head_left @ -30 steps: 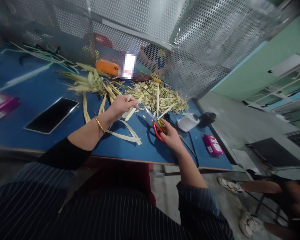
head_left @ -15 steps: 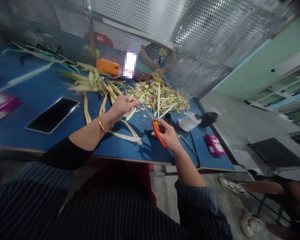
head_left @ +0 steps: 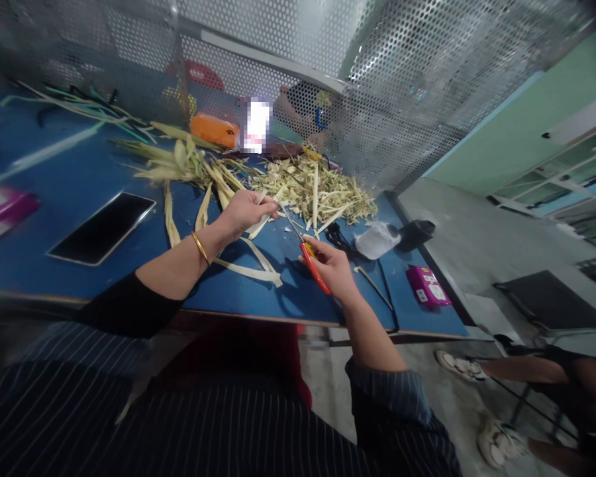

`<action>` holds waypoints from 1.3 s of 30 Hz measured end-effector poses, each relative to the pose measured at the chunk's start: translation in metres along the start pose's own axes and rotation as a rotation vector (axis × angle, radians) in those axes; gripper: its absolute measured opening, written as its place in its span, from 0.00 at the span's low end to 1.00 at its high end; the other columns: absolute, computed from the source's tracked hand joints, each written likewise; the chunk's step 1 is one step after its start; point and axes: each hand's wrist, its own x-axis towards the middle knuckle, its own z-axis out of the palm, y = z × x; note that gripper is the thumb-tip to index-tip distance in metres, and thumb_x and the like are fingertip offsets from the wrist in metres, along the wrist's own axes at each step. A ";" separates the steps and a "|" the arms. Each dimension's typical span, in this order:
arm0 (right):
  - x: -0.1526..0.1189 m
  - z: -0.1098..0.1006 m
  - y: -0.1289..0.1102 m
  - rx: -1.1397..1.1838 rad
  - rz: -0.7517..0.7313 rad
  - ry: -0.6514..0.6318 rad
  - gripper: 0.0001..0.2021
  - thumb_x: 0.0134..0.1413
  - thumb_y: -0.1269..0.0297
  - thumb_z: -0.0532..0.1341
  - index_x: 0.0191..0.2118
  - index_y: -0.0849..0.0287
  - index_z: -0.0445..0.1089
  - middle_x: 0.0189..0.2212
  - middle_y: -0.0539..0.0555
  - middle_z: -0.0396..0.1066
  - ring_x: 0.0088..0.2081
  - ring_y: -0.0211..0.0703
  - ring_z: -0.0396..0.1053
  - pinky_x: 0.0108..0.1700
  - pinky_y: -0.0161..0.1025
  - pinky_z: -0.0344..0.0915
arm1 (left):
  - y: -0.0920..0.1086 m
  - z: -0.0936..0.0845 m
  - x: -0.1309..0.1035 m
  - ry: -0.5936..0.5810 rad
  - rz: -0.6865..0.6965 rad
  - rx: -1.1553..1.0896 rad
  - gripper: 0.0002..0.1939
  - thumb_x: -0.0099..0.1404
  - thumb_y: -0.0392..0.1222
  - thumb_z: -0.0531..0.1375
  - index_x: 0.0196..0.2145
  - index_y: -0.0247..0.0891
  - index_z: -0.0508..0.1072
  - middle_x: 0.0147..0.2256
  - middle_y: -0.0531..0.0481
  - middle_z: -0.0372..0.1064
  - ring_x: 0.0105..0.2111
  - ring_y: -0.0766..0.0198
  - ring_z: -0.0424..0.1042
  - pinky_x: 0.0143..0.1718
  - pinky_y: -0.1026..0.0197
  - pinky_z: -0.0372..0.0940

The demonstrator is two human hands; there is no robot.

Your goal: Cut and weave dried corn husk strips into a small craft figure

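My left hand (head_left: 251, 211) pinches a pale strip of dried husk (head_left: 261, 225), part of which hangs below the fingers. Wrapped round the red-and-yellow handles of a pair of scissors (head_left: 314, 266) is my right hand (head_left: 334, 268). The scissor blades point up and left, with their tips at the fingertips of my left hand; whether they touch the strip I cannot tell. Beneath my left wrist lies a folded husk strip (head_left: 253, 270) on the blue table (head_left: 238, 298). Behind both hands spreads a heap of husk trimmings (head_left: 312, 189).
A bundle of husks (head_left: 179, 162) lies behind my left hand, and a black phone (head_left: 102, 228) to its left. An orange packet (head_left: 213, 130) and a lit screen (head_left: 257, 126) stand near the perforated metal panel (head_left: 278, 59). At right are a purple packet (head_left: 428, 287) and a seated person's legs (head_left: 521, 371).
Both hands stay almost in place. The scissors and my right hand have shifted very slightly left, and the fingers on the handles look a little more closed.
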 end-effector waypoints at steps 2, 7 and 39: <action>-0.001 0.002 0.000 0.007 -0.008 0.005 0.24 0.44 0.56 0.69 0.48 0.60 0.76 0.38 0.53 0.76 0.36 0.41 0.71 0.42 0.39 0.69 | -0.001 0.000 0.000 -0.011 0.006 0.008 0.11 0.55 0.44 0.62 0.26 0.33 0.80 0.25 0.50 0.74 0.18 0.74 0.52 0.20 0.65 0.45; -0.003 0.004 0.000 -0.020 0.025 0.042 0.25 0.45 0.54 0.68 0.49 0.61 0.76 0.37 0.54 0.76 0.34 0.42 0.72 0.40 0.40 0.69 | 0.001 0.000 -0.001 -0.009 0.002 0.011 0.11 0.55 0.45 0.63 0.25 0.34 0.80 0.20 0.52 0.69 0.17 0.74 0.49 0.20 0.65 0.43; 0.083 0.004 -0.042 -0.092 -0.196 0.058 0.06 0.51 0.64 0.62 0.27 0.58 0.69 0.18 0.46 0.66 0.22 0.34 0.62 0.28 0.35 0.58 | 0.009 -0.019 0.000 -0.086 0.323 0.536 0.13 0.58 0.50 0.64 0.29 0.38 0.82 0.25 0.51 0.75 0.29 0.62 0.72 0.28 0.63 0.57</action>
